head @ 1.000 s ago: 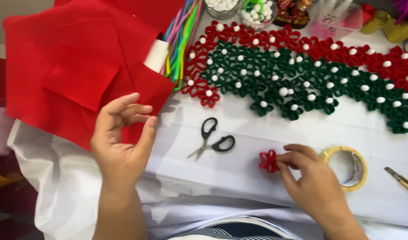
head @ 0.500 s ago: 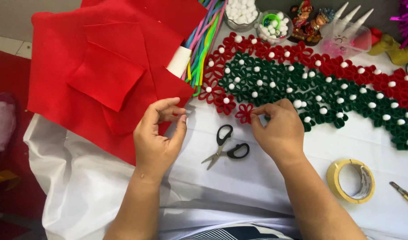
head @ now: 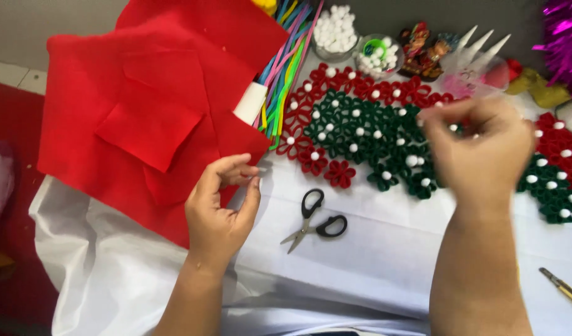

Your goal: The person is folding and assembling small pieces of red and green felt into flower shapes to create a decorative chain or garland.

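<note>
A mat of green and red pipe-cleaner flowers (head: 361, 134) with white bead centres lies on the white cloth (head: 373, 267). One red flower (head: 340, 173) without a bead sits at the mat's near edge. My left hand (head: 222, 208) hovers by the corner of the red felt (head: 143, 118), fingers curled and apart, with nothing in it. My right hand (head: 479, 149) is blurred above the green flowers, fingertips pointing left; I see nothing in it. Black-handled scissors (head: 314, 219) lie between my hands.
A bundle of coloured pipe cleaners (head: 286, 68) lies beside the felt. Bowls of white pompoms (head: 334, 31) and beads (head: 378, 56) stand at the back, with small figurines (head: 423, 50), clear cones (head: 479, 53) and purple tinsel (head: 563, 43). A tool's tip (head: 563, 287) shows at the right.
My right hand carried the red flower to the mat's edge, let it go there, and has moved right and up. The view shifted; the tape roll is out of sight.
</note>
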